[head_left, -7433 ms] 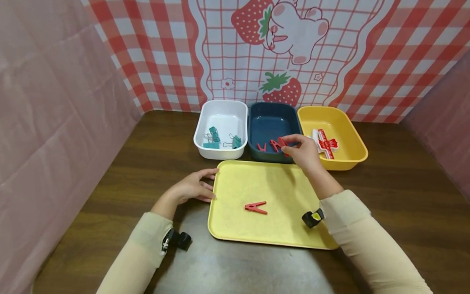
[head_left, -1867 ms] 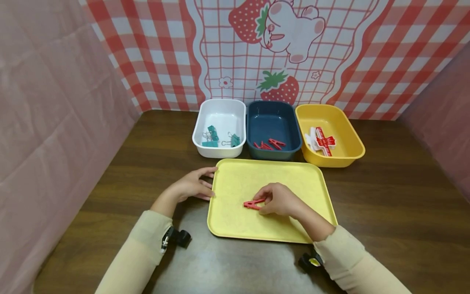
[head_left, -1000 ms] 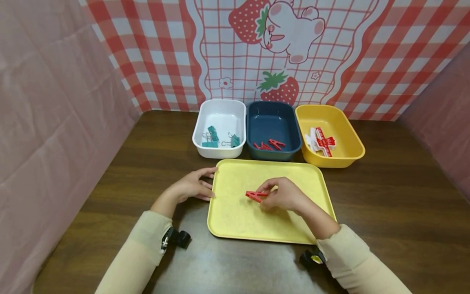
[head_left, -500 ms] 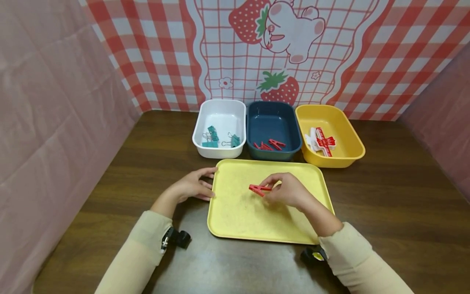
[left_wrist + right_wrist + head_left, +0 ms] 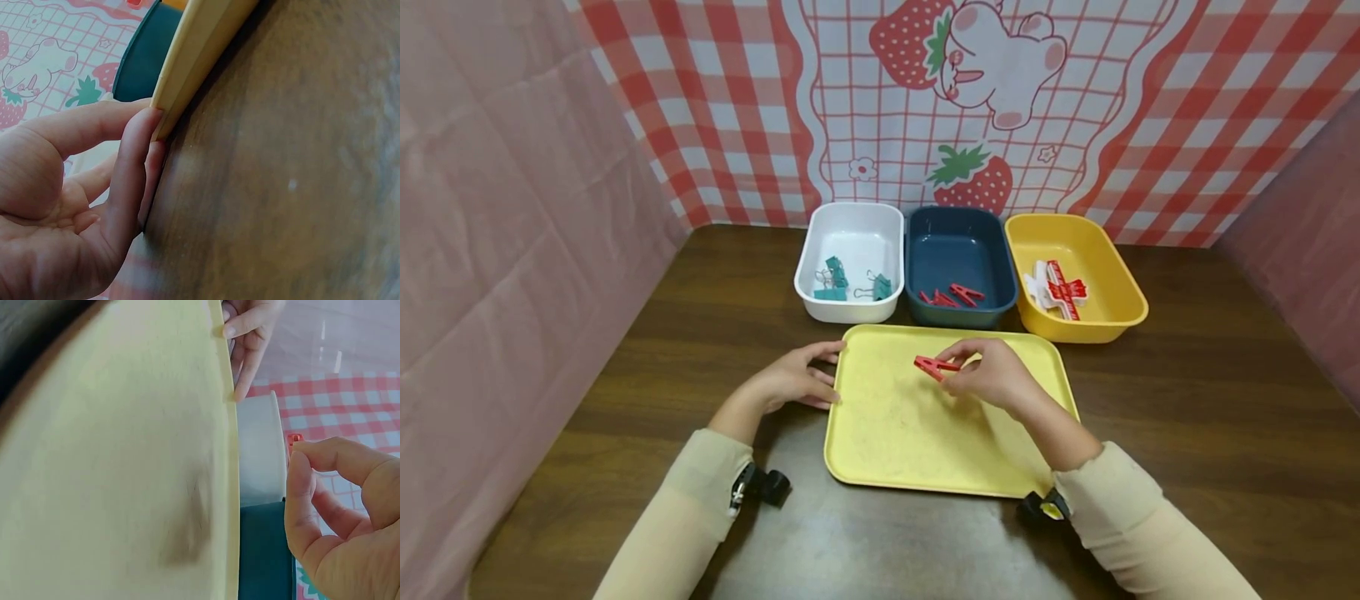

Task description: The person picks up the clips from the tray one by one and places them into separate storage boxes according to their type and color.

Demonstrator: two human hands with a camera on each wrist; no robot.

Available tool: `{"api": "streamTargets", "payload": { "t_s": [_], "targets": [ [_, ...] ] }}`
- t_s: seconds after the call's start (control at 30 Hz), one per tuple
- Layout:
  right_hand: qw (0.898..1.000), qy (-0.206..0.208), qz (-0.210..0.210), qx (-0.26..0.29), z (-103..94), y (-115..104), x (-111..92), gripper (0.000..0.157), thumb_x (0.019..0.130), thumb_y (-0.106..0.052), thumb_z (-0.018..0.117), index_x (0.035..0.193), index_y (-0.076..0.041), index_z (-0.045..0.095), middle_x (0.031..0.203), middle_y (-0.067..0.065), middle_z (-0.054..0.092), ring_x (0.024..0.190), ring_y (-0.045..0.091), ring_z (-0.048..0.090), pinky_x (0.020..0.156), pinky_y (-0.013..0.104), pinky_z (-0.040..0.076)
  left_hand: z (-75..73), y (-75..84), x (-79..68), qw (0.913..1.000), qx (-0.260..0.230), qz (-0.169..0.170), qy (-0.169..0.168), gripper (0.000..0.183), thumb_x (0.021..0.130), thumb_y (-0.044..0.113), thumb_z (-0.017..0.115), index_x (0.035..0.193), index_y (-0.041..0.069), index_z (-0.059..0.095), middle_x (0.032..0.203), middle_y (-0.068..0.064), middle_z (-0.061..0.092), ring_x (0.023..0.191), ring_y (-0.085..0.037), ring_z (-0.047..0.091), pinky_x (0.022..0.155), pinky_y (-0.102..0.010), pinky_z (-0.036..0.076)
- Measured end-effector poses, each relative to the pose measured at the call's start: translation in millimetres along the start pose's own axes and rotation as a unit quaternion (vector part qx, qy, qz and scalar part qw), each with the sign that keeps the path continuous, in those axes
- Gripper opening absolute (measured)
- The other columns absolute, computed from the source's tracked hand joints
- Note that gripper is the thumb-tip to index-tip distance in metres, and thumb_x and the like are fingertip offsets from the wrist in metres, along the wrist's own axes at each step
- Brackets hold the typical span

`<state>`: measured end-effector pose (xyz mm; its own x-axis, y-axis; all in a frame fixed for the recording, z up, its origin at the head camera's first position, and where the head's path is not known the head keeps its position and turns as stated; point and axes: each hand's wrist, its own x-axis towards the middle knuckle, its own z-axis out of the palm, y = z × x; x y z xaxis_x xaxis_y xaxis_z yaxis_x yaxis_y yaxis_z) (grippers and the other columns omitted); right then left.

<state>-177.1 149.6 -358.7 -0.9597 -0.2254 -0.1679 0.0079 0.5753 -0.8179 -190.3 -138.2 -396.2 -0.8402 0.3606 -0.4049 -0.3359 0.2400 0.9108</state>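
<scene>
My right hand (image 5: 992,377) pinches a red clothespin (image 5: 931,367) above the yellow tray (image 5: 887,450), its tip pointing left. In the right wrist view thumb and forefinger meet on the clothespin (image 5: 295,439), which they mostly hide. My left hand (image 5: 792,379) rests at the tray's left edge, fingertips touching the rim (image 5: 181,69). Behind the tray, the dark blue bin (image 5: 958,250) holds several red clothespins (image 5: 964,293). Teal binder clips (image 5: 880,287) lie in the white bin (image 5: 850,312). Red-and-white clips (image 5: 1063,290) lie in the yellow bin (image 5: 1108,258).
The three bins stand side by side at the back of the dark wooden table (image 5: 1210,350). A checked cloth (image 5: 737,108) hangs right behind them. Pink cloth (image 5: 512,250) closes off the left side, and more hangs at the right.
The right hand earlier let a clothespin go over the dark blue bin. It then took the last clothespin from the tray and has lifted it toward the bins. The left hand stays put.
</scene>
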Motion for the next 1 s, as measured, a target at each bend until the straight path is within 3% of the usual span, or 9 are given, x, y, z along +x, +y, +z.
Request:
{"api": "streamTargets", "payload": {
  "t_s": [0.73,1.0],
  "targets": [
    [0.998,0.057,0.008,0.025,-14.0,0,10,0.035,0.074,-0.005,0.076,0.107,-0.001,0.067,0.099,0.017,0.055,0.064,0.015,0.057,0.052,0.024,0.044,2.3,3.9,0.1,0.9998,0.011,-0.011,0.009,0.081,0.075,-0.017,0.067,0.143,0.012,0.035,0.133,-0.015,0.036,0.096,-0.025,0.057,0.071,-0.036,0.057],
    [0.997,0.076,-0.003,0.029,-19.4,0,19,0.034,0.075,-0.007,0.076,0.107,0.0,0.066,0.088,0.011,0.062,0.066,0.016,0.057,0.052,0.022,0.047,1.4,1.9,1.1,0.9998,0.009,-0.013,0.014,0.08,0.075,-0.017,0.066,0.143,0.013,0.036,0.132,-0.015,0.037,0.096,-0.025,0.058,0.071,-0.037,0.058]
  ]
}}
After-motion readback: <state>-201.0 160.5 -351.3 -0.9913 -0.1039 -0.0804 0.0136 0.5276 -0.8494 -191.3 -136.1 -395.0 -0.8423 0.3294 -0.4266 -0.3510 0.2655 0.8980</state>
